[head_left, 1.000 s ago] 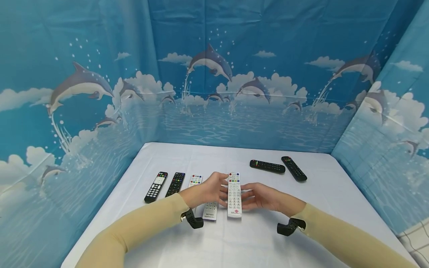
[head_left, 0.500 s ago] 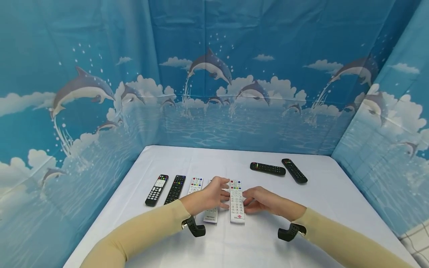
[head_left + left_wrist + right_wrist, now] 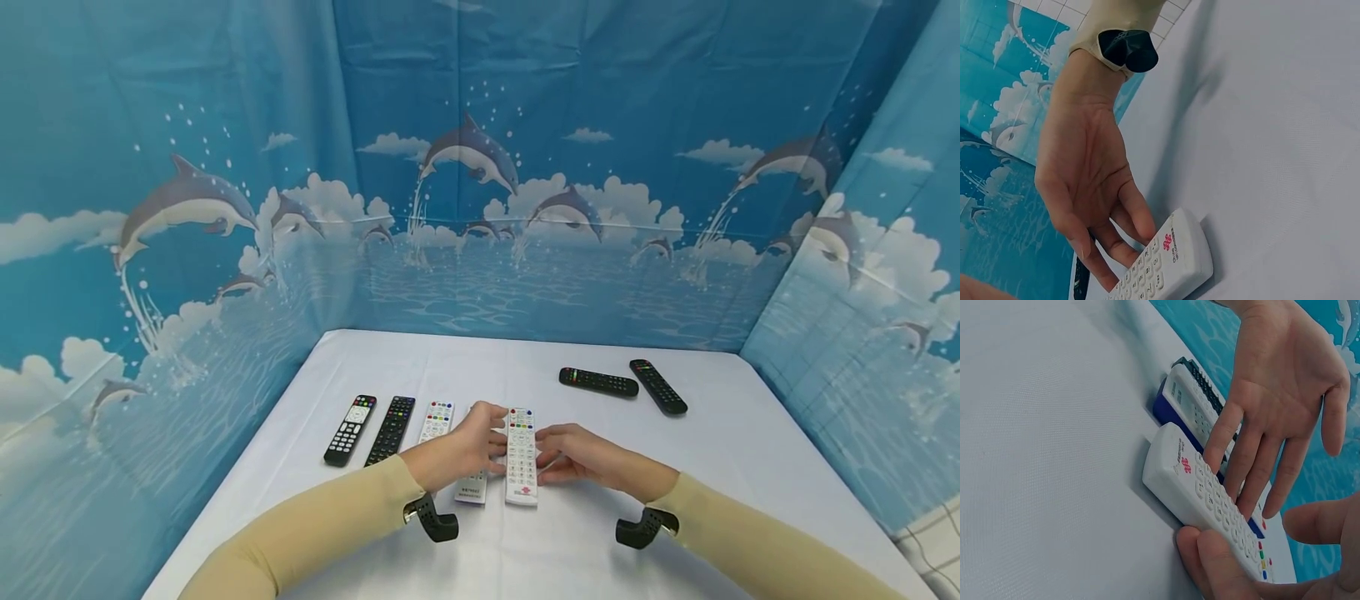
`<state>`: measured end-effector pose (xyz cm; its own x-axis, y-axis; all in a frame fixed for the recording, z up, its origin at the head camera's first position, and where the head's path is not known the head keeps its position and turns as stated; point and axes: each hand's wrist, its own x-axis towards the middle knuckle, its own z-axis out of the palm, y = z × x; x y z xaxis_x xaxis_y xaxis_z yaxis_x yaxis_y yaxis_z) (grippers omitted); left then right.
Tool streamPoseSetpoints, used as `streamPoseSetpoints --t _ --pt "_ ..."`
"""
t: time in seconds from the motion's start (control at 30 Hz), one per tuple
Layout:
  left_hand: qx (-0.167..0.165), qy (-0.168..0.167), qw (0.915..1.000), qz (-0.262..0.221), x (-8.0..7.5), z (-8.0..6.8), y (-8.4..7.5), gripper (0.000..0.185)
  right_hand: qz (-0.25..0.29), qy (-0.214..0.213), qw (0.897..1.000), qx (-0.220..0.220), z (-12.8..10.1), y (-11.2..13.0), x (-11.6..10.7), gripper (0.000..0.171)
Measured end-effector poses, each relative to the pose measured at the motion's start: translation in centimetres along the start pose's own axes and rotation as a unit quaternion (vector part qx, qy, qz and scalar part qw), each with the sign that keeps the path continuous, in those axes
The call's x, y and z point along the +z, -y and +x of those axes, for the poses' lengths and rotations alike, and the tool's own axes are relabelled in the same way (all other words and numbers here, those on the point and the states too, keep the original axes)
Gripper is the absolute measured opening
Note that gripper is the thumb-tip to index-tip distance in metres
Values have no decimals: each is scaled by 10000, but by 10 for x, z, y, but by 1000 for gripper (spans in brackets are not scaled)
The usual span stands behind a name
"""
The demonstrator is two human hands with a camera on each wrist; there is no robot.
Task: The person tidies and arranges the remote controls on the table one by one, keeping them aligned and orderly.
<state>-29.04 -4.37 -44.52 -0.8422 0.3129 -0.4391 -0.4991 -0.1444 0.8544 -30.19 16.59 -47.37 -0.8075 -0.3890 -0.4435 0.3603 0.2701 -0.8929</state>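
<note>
The blue dolphin backdrop (image 3: 480, 167) walls in the white-clothed bench (image 3: 720, 450) on three sides, leaving the near edge open. On the bench, the head view shows a row of remotes lying side by side: two black remotes (image 3: 349, 430) at the left, a white remote with a blue edge (image 3: 437, 419), a further one mostly hidden under the left hand, then the white remote (image 3: 521, 457) between both hands. A pair of black remotes (image 3: 598, 381) lies well apart at the far right, with bare cloth around it. The left hand (image 3: 459, 448) sets straight fingers against the white remote's left edge; the right wrist view shows that grip flat and unclosed, fingertips touching the keys. The right hand (image 3: 581, 454) meets the right edge; the left wrist view shows its fingers (image 3: 1138, 215) loosely bent, touching the side near the red logo, not wrapped round. Only the right wrist view shows the white remote just beside its blue-edged neighbour (image 3: 1175, 409).
</note>
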Motion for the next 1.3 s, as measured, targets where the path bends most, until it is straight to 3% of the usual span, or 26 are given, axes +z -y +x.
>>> streamPoseSetpoints --t 0.83,1.07,1.3 --pt "36 -212 9998 -55 -4 -1 6 72 187 120 9997 -91 -1 -4 2 56" --pt "69 -140 9998 -115 -4 1 6 66 219 230 9995 -80 -3 -4 -1 59" --pt "266 -274 9993 -61 -7 -1 1 74 55 203 9997 -136 -6 -3 -5 60"
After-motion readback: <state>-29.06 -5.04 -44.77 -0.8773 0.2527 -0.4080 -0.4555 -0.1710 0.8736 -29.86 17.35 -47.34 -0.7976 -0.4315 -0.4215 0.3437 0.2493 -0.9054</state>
